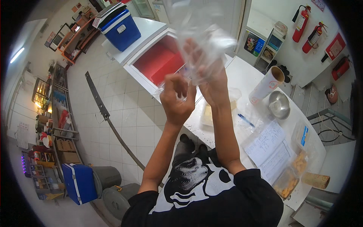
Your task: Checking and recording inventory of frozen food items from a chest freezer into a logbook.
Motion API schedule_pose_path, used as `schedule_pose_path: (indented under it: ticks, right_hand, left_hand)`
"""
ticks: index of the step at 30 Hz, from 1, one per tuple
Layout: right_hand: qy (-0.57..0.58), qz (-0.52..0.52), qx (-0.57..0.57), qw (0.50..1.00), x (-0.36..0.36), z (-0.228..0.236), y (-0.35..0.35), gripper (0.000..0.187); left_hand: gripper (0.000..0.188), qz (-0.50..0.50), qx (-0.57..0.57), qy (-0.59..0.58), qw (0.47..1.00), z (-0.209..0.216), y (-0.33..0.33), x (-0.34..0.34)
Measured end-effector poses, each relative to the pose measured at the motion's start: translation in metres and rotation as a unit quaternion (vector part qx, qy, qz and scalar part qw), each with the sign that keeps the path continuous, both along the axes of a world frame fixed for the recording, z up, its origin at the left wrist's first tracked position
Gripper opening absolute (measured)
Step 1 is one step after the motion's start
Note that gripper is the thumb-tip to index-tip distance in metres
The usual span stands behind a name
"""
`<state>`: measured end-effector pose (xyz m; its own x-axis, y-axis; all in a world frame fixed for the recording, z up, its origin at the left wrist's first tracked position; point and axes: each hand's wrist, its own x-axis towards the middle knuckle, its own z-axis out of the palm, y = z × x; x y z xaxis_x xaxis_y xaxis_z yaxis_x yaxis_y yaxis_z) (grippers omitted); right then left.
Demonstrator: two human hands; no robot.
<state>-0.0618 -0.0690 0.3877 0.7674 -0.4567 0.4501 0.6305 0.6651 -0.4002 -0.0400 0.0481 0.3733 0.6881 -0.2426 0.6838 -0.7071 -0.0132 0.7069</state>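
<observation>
I have a clear plastic bag [223, 38] raised in front of me, above the far part of the worktop [244, 73]. My right hand [206, 66] is right up against it, palm and fingers showing through the plastic. My left hand [177, 100], fingers curled, is just beside the bag's lower left side. The bag is blurred, so I can't tell whether either of my hands actually grips it. Left of the bag, an open white chest [162, 66] shows its red inside. Below my right hand, a clear tub [205, 119] sits partly behind my forearm, near a blue pen [246, 120].
</observation>
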Motion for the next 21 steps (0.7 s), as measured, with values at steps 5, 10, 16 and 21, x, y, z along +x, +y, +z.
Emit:
schedule_pose_path:
  ticks: [5,10,16,21]
  right_hand:
    - [-0.047,0.041,0.023,0.998,0.006,0.014,-0.012,0.051]
    - [0.076,0.015,-0.007,0.997,0.002,0.018,-0.021,0.050]
    - [0.087,-0.292,-0.261,0.916,0.016,-0.008,-0.039,0.038]
    - [0.129,-0.178,-0.111,0.969,0.020,-0.020,-0.039,0.052]
  left_hand:
    - [0.039,0.045,-0.036,-0.151,0.987,0.018,-0.019,0.023]
    - [0.035,0.058,-0.045,-0.201,0.977,0.016,-0.029,0.020]
    - [0.021,0.017,-0.018,-0.210,0.977,0.001,-0.038,0.011]
    - [0.018,-0.046,-0.027,-0.137,0.989,-0.019,-0.034,-0.002]
